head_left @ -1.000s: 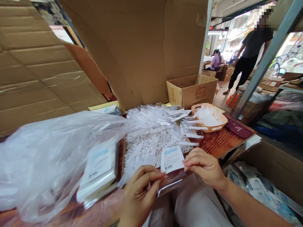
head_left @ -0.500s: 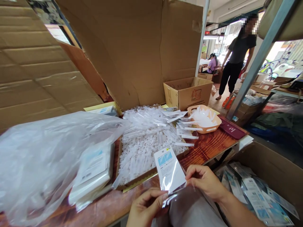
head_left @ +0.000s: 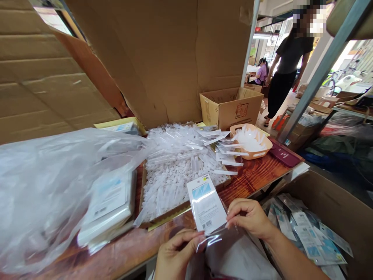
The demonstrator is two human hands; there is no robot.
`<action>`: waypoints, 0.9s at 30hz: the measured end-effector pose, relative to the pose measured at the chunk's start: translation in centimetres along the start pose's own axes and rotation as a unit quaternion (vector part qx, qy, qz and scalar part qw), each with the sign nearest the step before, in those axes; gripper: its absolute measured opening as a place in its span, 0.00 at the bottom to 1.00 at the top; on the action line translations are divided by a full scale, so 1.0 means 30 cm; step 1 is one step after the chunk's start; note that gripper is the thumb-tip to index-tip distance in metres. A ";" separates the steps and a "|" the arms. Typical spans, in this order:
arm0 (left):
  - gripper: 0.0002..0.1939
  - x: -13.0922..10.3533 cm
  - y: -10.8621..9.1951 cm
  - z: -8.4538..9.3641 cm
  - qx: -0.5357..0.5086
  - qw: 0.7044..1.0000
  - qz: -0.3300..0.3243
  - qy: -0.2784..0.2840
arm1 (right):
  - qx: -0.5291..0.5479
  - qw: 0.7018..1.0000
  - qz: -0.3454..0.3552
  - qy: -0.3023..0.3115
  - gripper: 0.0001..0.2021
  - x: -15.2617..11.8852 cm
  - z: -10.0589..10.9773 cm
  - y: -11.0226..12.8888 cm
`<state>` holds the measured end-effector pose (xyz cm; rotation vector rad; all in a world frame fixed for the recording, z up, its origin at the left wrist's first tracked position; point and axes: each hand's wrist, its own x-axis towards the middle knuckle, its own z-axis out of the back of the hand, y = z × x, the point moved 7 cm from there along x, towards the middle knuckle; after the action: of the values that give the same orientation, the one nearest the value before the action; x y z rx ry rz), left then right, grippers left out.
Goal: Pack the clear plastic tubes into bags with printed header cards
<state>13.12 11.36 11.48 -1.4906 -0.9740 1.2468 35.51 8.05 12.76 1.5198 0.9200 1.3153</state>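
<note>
A clear plastic bag with a white and blue printed card (head_left: 207, 204) in it is held between my two hands over the table's front edge. My left hand (head_left: 181, 251) pinches the bag's lower left corner. At its lower right side, my right hand (head_left: 252, 217) grips the film between thumb and fingers. Just behind the card lies a shallow box (head_left: 166, 216) heaped with small clear-white plastic pieces (head_left: 171, 175). To the left is a stack of packaged cards (head_left: 109, 198), partly under a large clear plastic sheet (head_left: 58, 186).
An orange basket (head_left: 253, 154) with white strips and a maroon case (head_left: 284, 153) are at the table's right. An open carton (head_left: 230, 111) stands behind. Packaged cards (head_left: 309, 229) fill a box at lower right. One person (head_left: 288, 58) stands beyond; another (head_left: 261, 72) sits farther back.
The view has shifted slightly, and the standing person appears nearer. Both my hands keep hold of the bag, whose lower flap is spread flatter, and the card's barcode now shows.
</note>
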 end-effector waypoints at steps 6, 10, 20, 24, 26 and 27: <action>0.12 0.013 0.010 -0.011 0.026 0.999 0.017 0.006 | -0.038 0.999 0.010 -0.028 0.10 -0.009 0.010 0.027; 0.14 0.007 0.023 -0.029 -0.068 0.995 0.065 -0.029 | -0.028 0.997 -0.046 -0.056 0.04 -0.027 0.024 -0.001; 0.19 -0.013 0.044 -0.055 -0.152 0.978 0.129 -0.060 | -0.042 0.987 -0.112 -0.112 0.10 -0.041 0.026 -0.015; 0.20 -0.017 0.051 -0.061 -0.171 0.971 0.150 -0.070 | -0.026 0.982 -0.137 -0.126 0.11 -0.048 0.027 -0.027; 0.20 -0.016 0.054 -0.062 -0.175 0.970 0.151 -0.071 | -0.029 0.981 -0.146 -0.128 0.11 -0.052 0.026 -0.032; 0.19 -0.016 0.055 -0.063 -0.177 0.970 0.150 -0.069 | -0.032 0.980 -0.148 -0.129 0.12 -0.055 0.026 -0.035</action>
<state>14.92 10.18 10.11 -1.9029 -1.1389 1.4613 36.04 6.74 11.21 1.4015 0.8872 0.9026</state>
